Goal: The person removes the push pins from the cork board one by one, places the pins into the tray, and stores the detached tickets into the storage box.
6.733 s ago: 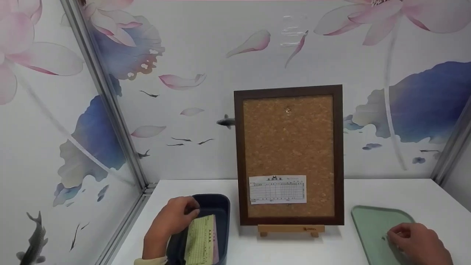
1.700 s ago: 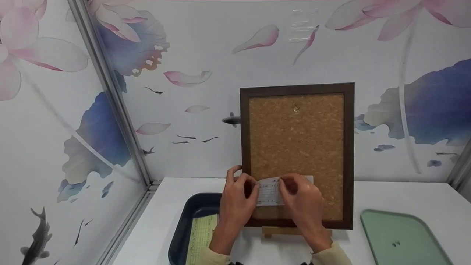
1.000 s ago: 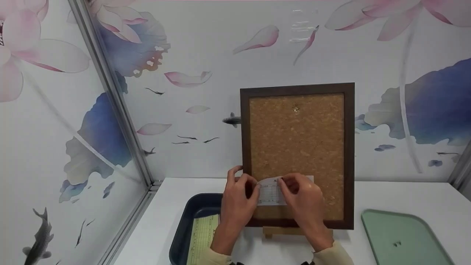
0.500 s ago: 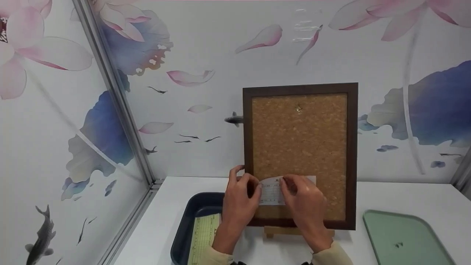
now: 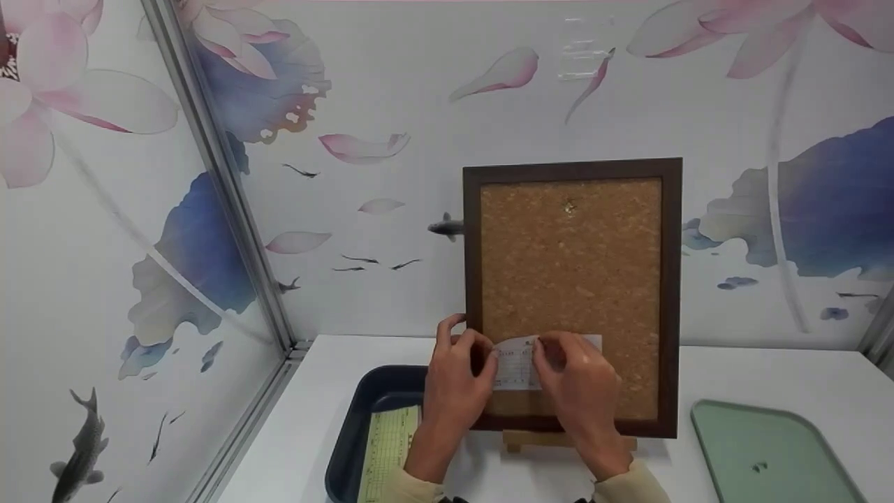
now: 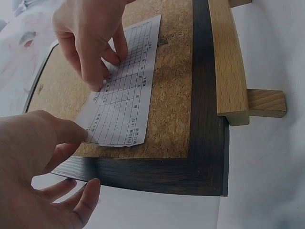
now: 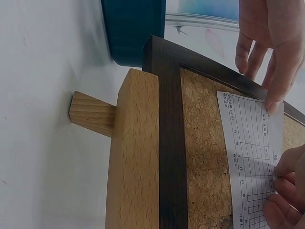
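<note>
A white printed form slip (image 5: 515,367) lies against the lower part of a cork board (image 5: 569,279) with a dark wooden frame. My left hand (image 5: 454,381) pinches the slip's upper left corner between thumb and index finger, its other fingers beyond the frame's left edge. That corner bows slightly in the left wrist view. At the slip's upper edge, my right hand (image 5: 580,377) pinches a small clear push pin (image 7: 275,175), mostly hidden by the fingertips. The right hand covers much of the slip in the head view. Another clear pin (image 5: 569,206) sits high on the board.
Left of the board is a dark blue tray (image 5: 349,419) holding a yellow-green printed slip (image 5: 389,447). At right lies a green tray (image 5: 761,426) with small clear pins (image 5: 759,467). The board stands on a small wooden easel (image 6: 233,71), near the flower-patterned back wall (image 5: 391,293).
From the dark blue tray and the green tray, my left and right hands have come to the slip on the board. Over the last second both hands stay nearly still; the view shifts slightly.
</note>
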Action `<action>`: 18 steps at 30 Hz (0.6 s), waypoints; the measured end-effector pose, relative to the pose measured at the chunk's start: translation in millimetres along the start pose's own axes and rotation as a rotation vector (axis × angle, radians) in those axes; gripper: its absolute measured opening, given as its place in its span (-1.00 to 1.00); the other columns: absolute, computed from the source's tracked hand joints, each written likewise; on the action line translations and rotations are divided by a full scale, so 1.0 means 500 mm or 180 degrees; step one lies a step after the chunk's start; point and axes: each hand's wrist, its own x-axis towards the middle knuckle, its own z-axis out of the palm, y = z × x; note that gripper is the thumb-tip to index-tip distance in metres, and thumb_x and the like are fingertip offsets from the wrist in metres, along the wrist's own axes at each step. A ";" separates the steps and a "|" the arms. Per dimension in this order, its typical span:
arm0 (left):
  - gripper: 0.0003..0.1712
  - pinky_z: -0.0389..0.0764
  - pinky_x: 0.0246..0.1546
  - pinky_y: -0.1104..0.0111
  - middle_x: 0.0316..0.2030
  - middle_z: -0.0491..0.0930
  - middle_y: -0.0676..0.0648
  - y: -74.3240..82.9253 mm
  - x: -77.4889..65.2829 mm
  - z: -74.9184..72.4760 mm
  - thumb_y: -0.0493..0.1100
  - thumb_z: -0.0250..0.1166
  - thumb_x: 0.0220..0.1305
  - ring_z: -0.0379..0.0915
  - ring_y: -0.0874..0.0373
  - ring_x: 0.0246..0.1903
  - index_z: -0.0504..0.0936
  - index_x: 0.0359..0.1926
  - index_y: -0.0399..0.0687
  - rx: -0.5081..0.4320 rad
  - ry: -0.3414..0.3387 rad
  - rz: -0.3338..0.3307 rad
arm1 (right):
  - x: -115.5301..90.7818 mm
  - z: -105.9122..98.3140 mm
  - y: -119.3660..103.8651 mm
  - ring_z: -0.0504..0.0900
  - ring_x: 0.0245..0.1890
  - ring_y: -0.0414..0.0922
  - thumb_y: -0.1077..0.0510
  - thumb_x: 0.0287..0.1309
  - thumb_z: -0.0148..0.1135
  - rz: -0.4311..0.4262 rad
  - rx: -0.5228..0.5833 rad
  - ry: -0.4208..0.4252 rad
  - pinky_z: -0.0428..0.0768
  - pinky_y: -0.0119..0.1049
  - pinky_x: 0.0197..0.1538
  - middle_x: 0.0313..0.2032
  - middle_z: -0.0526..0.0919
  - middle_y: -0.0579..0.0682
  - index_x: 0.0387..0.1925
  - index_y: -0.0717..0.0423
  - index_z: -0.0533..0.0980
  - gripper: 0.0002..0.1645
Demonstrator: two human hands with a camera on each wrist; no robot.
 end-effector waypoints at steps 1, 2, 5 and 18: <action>-0.88 0.78 0.07 0.17 0.41 0.47 -0.14 0.000 0.000 0.000 -0.20 0.52 0.36 0.74 0.04 0.10 0.71 -0.21 0.04 -0.0006 0.0014 0.0016 | 0.000 0.000 0.000 0.76 -0.39 -0.13 0.16 0.20 0.60 0.0004 0.0014 -0.0009 0.77 -0.15 -0.35 -0.34 0.81 0.00 -0.21 0.07 0.74 -0.83; -0.88 0.78 0.07 0.17 0.42 0.47 -0.14 0.000 0.000 0.001 -0.19 0.52 0.36 0.74 0.05 0.10 0.71 -0.21 0.04 -0.0008 0.0013 0.0011 | 0.000 0.000 0.000 0.76 -0.39 -0.14 0.16 0.20 0.59 0.0014 0.0015 -0.0021 0.76 -0.15 -0.35 -0.33 0.81 -0.01 -0.21 0.07 0.74 -0.83; -0.89 0.78 0.06 0.18 0.42 0.47 -0.13 -0.001 0.000 0.002 -0.18 0.52 0.37 0.73 0.05 0.09 0.71 -0.21 0.05 -0.0011 0.0015 -0.0002 | 0.000 -0.001 -0.001 0.75 -0.39 -0.16 0.16 0.22 0.58 0.0029 0.0005 -0.0040 0.76 -0.17 -0.35 -0.33 0.81 -0.03 -0.21 0.05 0.74 -0.85; -0.90 0.78 0.07 0.18 0.42 0.46 -0.13 -0.002 0.000 0.000 -0.18 0.51 0.39 0.73 0.04 0.11 0.71 -0.20 0.06 -0.0007 -0.0020 0.0007 | -0.001 0.001 -0.002 0.73 -0.40 -0.16 0.16 0.20 0.59 0.0051 0.0009 0.0000 0.74 -0.16 -0.36 -0.35 0.80 -0.02 -0.25 0.05 0.73 -0.86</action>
